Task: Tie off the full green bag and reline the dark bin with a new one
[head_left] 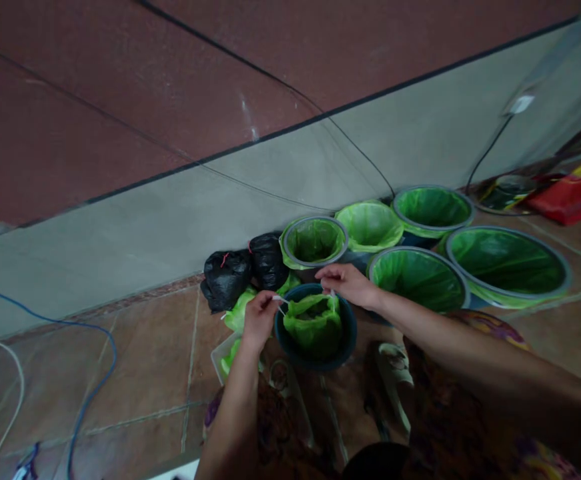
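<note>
A green drawstring bin bag (315, 330) sits inside a dark blue bin (281, 347) on the floor in front of me, its mouth gathered partly together. My left hand (259, 319) pinches a white drawstring at the left of the bag's mouth. On the other side, my right hand (347, 283) grips the drawstring between thumb and fingers, above the bin's rim. Both strings are pulled outward from the bag. What lies inside the bag is too dark to make out.
Several bins lined with green bags, such as a large one (507, 263), stand right along the wall. Two tied black bags (227, 277) lie left of them. A pale tray (219, 360) with green bags is beside my left arm. A blue hose (93, 393) crosses the tiles.
</note>
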Action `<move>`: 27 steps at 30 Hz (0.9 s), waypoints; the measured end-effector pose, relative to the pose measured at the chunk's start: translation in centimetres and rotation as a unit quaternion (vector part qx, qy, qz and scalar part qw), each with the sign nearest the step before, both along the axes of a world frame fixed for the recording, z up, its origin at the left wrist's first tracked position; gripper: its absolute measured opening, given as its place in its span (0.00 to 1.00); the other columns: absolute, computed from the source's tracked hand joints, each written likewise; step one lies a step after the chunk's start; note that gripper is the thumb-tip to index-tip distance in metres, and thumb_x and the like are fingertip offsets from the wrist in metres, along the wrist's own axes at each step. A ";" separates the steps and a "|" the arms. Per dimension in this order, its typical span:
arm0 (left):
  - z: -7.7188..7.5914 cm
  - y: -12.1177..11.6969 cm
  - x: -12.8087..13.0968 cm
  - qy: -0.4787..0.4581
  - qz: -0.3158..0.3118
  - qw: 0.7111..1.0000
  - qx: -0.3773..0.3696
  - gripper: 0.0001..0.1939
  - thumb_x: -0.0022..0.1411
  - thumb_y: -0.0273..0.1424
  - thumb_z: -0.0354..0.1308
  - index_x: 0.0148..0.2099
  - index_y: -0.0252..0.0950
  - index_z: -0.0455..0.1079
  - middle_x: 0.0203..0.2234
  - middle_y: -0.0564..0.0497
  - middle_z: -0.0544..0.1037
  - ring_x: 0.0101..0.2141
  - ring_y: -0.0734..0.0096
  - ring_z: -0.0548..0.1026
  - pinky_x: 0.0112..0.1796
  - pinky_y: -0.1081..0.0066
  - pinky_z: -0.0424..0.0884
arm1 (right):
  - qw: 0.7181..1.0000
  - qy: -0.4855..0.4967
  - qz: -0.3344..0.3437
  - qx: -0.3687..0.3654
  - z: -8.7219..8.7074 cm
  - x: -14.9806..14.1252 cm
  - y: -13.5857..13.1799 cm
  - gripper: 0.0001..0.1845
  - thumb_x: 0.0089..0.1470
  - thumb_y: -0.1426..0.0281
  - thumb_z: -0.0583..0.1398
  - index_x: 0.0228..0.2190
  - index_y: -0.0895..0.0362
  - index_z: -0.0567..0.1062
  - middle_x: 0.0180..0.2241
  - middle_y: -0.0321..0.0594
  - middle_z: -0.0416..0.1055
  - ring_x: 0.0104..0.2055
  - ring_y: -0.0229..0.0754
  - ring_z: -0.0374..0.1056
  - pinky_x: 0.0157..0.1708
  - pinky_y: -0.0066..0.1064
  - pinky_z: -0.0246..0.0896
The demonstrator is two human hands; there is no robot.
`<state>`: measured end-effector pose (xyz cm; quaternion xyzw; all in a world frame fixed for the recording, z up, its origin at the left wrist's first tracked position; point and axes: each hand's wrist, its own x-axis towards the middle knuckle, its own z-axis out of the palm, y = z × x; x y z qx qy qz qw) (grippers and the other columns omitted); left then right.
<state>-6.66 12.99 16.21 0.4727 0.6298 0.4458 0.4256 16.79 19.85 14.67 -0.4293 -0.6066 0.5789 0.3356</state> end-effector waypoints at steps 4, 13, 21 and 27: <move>0.6 0.3 1.7 -0.075 -0.037 0.996 0.043 0.09 0.53 0.36 0.64 0.33 0.35 0.74 0.26 0.54 0.76 0.27 0.76 0.69 0.32 0.75 0.64 | 0.998 -0.025 0.060 -0.014 0.9 -1.7 -0.8 0.18 0.49 0.66 0.62 0.42 0.60 0.74 0.24 0.33 0.69 0.23 0.34 0.63 0.25 0.27 0.58; 0.3 2.1 4.2 -0.112 -0.072 0.989 0.063 0.10 0.55 0.36 0.64 0.35 0.35 0.75 0.28 0.53 0.78 0.31 0.74 0.73 0.37 0.73 0.69 | 0.977 -0.133 0.160 0.055 -0.8 -5.6 -1.4 0.11 0.54 0.67 0.58 0.24 0.60 0.70 0.21 0.32 0.64 0.25 0.32 0.58 0.26 0.26 0.51; -3.0 1.9 3.7 -0.078 -0.162 0.984 -0.002 0.15 0.59 0.33 0.52 0.44 0.38 0.77 0.44 0.50 0.80 0.48 0.64 0.74 0.55 0.64 0.65 | 0.994 -0.053 0.088 -0.048 1.0 -3.7 -0.1 0.22 0.58 0.53 0.55 0.25 0.58 0.70 0.20 0.35 0.65 0.19 0.32 0.57 0.20 0.26 0.51; -6.1 1.0 4.2 0.029 -0.224 0.974 -0.013 0.19 0.66 0.41 0.48 0.39 0.35 0.75 0.37 0.48 0.80 0.40 0.66 0.75 0.49 0.66 0.68 | 0.994 0.018 0.016 -0.108 2.0 -2.8 0.5 0.25 0.53 0.47 0.59 0.25 0.59 0.70 0.20 0.35 0.65 0.18 0.30 0.55 0.18 0.25 0.50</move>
